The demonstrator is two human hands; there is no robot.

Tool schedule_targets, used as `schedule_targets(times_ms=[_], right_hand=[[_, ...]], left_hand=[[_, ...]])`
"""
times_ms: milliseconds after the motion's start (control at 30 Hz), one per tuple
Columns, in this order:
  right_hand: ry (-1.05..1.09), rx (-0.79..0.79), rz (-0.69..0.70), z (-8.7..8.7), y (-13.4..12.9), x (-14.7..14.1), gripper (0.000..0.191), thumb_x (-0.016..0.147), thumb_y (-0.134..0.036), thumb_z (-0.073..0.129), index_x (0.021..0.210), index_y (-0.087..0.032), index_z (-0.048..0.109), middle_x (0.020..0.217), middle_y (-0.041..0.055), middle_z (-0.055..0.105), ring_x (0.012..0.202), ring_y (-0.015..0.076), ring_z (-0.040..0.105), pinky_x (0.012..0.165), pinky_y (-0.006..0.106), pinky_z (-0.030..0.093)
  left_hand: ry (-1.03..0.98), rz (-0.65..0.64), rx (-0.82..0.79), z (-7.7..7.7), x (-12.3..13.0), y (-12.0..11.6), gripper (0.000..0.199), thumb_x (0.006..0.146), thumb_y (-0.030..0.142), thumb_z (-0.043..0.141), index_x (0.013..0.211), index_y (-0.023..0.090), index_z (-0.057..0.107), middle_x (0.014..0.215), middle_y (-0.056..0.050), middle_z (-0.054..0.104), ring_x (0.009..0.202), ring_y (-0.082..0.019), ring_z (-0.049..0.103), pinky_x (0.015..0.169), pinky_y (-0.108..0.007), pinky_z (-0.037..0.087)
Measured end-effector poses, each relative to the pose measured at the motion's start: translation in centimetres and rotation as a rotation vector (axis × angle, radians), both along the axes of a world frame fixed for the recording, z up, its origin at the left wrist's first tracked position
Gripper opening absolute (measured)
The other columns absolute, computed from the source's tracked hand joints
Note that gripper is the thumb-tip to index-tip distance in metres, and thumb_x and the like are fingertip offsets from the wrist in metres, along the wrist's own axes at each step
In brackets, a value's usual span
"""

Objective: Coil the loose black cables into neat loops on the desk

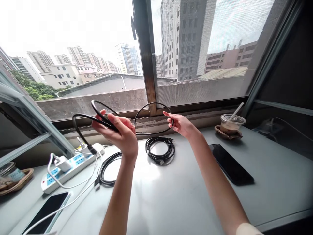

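Note:
My left hand [117,130] is closed round several strands of a black cable [81,116], held up over the table. One end of that cable hangs down at the left, its plug near the power strip. Between my hands the cable bows out in a wide loop. My right hand [178,124] pinches the far side of this loop, with some fingers apart. Beneath, a coiled black cable [160,150] lies on the white table [171,202]. Another coiled black cable [104,173] rests left of my left forearm, which partly hides it.
A white power strip [70,169] with chargers and white cords stands at the left, near a phone [46,212] and a cup [11,176]. To the right are a black phone [232,164] and a drink cup [231,124] in a holder. A window runs along the back.

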State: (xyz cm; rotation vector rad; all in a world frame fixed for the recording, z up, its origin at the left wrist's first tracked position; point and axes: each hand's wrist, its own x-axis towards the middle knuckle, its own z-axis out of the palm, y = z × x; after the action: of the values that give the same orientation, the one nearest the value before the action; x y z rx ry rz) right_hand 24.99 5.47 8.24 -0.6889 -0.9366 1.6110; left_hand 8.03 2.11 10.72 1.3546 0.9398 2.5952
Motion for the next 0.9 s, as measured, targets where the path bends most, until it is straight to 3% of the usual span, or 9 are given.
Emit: schedule_targets(times_ms=[167,267,333,467,567,700,733,800,900], right_hand=[[0.101,-0.024,0.023,1.5,-1.3,3.1,0.035,0.096,-0.013,0.027,0.096,-0.015,0.062,0.047,-0.0099,0.038,0.030,0.0005,0.024,0.029,0.011,0.015],[0.036,0.105,-0.001,2.0,-2.1,4.6,0.039,0.096,-0.016,0.025,0.100,-0.019,0.064,0.046,-0.0118,0.030,0.032,0.0017,0.013,0.033,0.013,0.005],[-0.079,0.202,-0.086,2.2,-2.7,5.4,0.040,0.096,-0.018,0.026,0.104,-0.022,0.064,0.045,-0.0130,0.026,0.034,0.0022,0.006,0.037,0.014,0.003],[-0.190,0.346,-0.299,2.9,-3.9,6.2,0.039,0.095,-0.020,0.026,0.104,-0.027,0.064,0.044,-0.0152,0.026,0.035,0.0008,-0.002,0.043,0.015,0.003],[-0.116,0.379,-0.312,3.6,-4.5,6.0,0.037,0.095,-0.024,0.027,0.098,-0.026,0.064,0.047,-0.0135,0.032,0.033,-0.0005,0.011,0.041,0.014,0.008],[-0.024,0.351,-0.273,4.4,-5.1,4.4,0.015,0.084,-0.032,0.054,0.095,-0.025,0.062,0.065,-0.0058,0.056,0.052,0.0050,0.050,0.042,0.015,0.034],[-0.020,0.360,-0.276,4.5,-5.4,3.8,0.023,0.081,-0.031,0.060,0.103,-0.026,0.059,0.074,-0.0042,0.061,0.062,0.0072,0.057,0.047,0.016,0.041],[-0.084,0.393,-0.235,4.6,-6.2,2.6,0.057,0.077,-0.029,0.066,0.129,-0.027,0.042,0.092,-0.0019,0.065,0.080,0.0106,0.063,0.058,0.018,0.049],[-0.336,0.471,-0.024,4.2,-7.0,0.9,0.098,0.073,-0.030,0.073,0.146,-0.029,0.007,0.104,0.0009,0.065,0.085,0.0139,0.065,0.063,0.023,0.054]], left_hand=[[-0.063,-0.089,0.029,0.8,-0.7,-1.2,0.003,0.094,0.021,0.036,0.097,0.021,0.036,0.049,0.012,0.037,0.033,-0.006,0.036,0.032,-0.022,0.025],[-0.111,-0.137,0.035,1.3,-1.4,-1.6,0.002,0.096,0.025,0.036,0.095,0.023,0.037,0.047,0.012,0.038,0.034,-0.006,0.036,0.033,-0.023,0.026],[-0.114,-0.205,0.023,1.8,-2.2,-1.7,0.002,0.095,0.026,0.038,0.094,0.025,0.040,0.047,0.012,0.039,0.035,-0.005,0.036,0.035,-0.022,0.029],[-0.023,-0.642,-0.210,2.9,-4.8,-1.6,0.006,0.085,0.015,0.053,0.089,0.020,0.053,0.045,0.010,0.040,0.038,-0.005,0.041,0.039,-0.020,0.037],[-0.054,-0.795,-0.283,3.4,-6.3,-1.4,0.008,0.074,0.013,0.063,0.080,0.016,0.058,0.048,0.007,0.044,0.041,-0.006,0.046,0.041,-0.020,0.042],[-0.019,-0.827,-0.287,3.3,-5.8,-1.7,0.025,0.065,0.018,0.071,0.085,0.020,0.054,0.055,0.007,0.053,0.046,-0.010,0.055,0.042,-0.021,0.045],[0.019,-0.842,-0.299,3.3,-5.3,-1.8,0.030,0.064,0.020,0.072,0.088,0.020,0.053,0.057,0.007,0.054,0.046,-0.011,0.057,0.039,-0.021,0.042],[0.124,-0.872,-0.342,3.1,-4.2,-2.3,0.039,0.065,0.025,0.074,0.096,0.021,0.050,0.057,0.007,0.055,0.045,-0.012,0.059,0.033,-0.020,0.036],[0.277,-0.932,-0.428,2.9,-2.7,-3.0,0.048,0.071,0.032,0.072,0.110,0.021,0.046,0.060,0.007,0.057,0.045,-0.013,0.061,0.033,-0.018,0.036]])
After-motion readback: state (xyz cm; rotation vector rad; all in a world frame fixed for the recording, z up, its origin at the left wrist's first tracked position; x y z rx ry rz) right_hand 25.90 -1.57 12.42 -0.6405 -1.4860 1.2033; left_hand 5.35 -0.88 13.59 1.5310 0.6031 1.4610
